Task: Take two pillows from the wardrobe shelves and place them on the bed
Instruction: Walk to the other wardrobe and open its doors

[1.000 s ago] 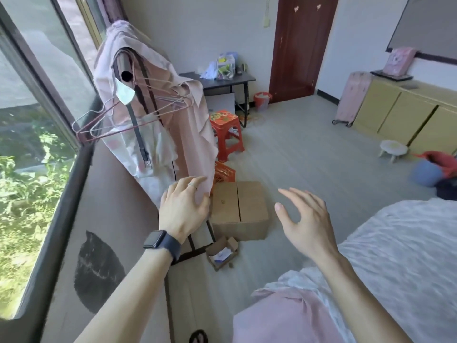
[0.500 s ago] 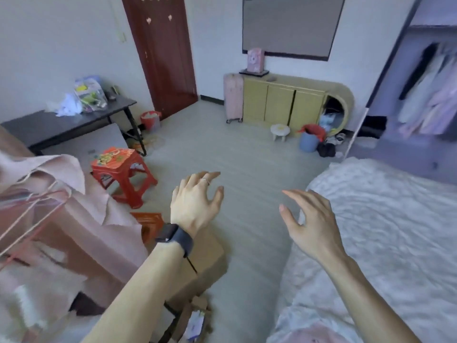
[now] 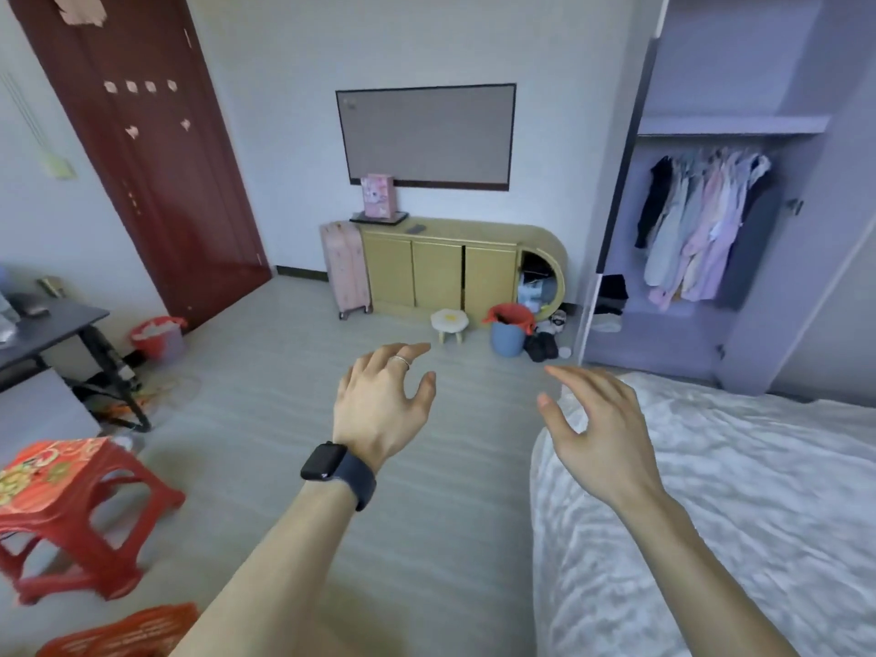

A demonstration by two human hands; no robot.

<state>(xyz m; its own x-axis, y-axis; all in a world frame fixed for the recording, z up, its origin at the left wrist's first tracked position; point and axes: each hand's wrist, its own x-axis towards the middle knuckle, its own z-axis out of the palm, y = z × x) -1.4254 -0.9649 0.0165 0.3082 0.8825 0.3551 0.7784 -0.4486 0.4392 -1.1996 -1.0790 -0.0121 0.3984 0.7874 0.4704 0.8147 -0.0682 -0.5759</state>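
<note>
The pale purple wardrobe (image 3: pixel 758 296) stands open at the far right, with clothes on a rail and a bare shelf above them; no pillow shows in it. The bed (image 3: pixel 739 505), under a white crinkled cover, fills the lower right. My left hand (image 3: pixel 379 405), with a ring and a dark watch on the wrist, floats over the floor, fingers spread and holding nothing. My right hand (image 3: pixel 597 433) hovers over the bed's near corner, fingers loosely curved and holding nothing.
A red plastic stool (image 3: pixel 71 509) and an orange basket (image 3: pixel 123 633) sit at the lower left, a dark desk (image 3: pixel 42 334) beyond them. Against the far wall stand a yellow cabinet (image 3: pixel 441 272), pink suitcase (image 3: pixel 345 267), small white stool (image 3: pixel 449 324) and blue bin (image 3: pixel 508 331).
The view has swung right, from the window and clothes rack to the room and open wardrobe. Both hands stay raised and hold nothing.
</note>
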